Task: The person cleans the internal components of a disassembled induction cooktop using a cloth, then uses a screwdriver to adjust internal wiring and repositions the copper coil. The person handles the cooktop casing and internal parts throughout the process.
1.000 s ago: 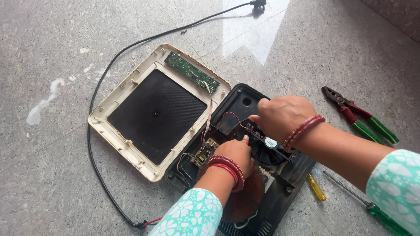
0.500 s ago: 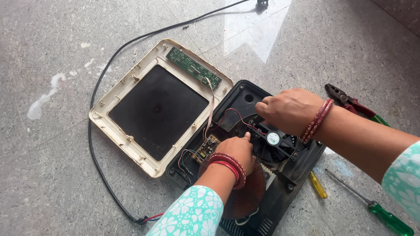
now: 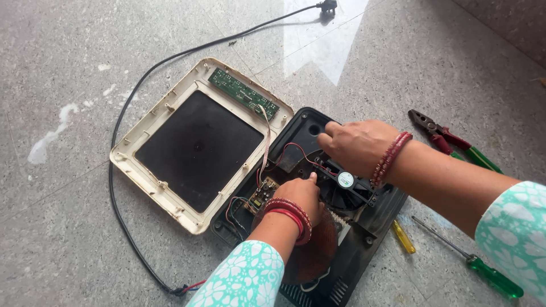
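An opened induction cooker lies on the stone floor. Its cream top cover [image 3: 149, 182] with the dark glass panel is flipped over at the left, a green circuit strip [image 3: 243, 93] along its far edge. The black base [image 3: 364, 239] sits to the right, with a small black fan [image 3: 344, 187], red wires and a small circuit board [image 3: 263, 194]. My left hand [image 3: 298, 196] rests fingers-down between the board and the fan. My right hand [image 3: 355, 145] presses on the base just behind the fan, fingers curled onto it.
A black power cord [image 3: 122, 142] loops around the cover to a plug [image 3: 328, 7] at the top. Red and green pliers [image 3: 449, 141] lie at the right. A green-handled screwdriver [image 3: 483, 272] and a small yellow tool [image 3: 402, 236] lie beside the base.
My right hand slid a little away from me over the fan, which now shows more. My left hand has barely moved; the view shifted slightly.
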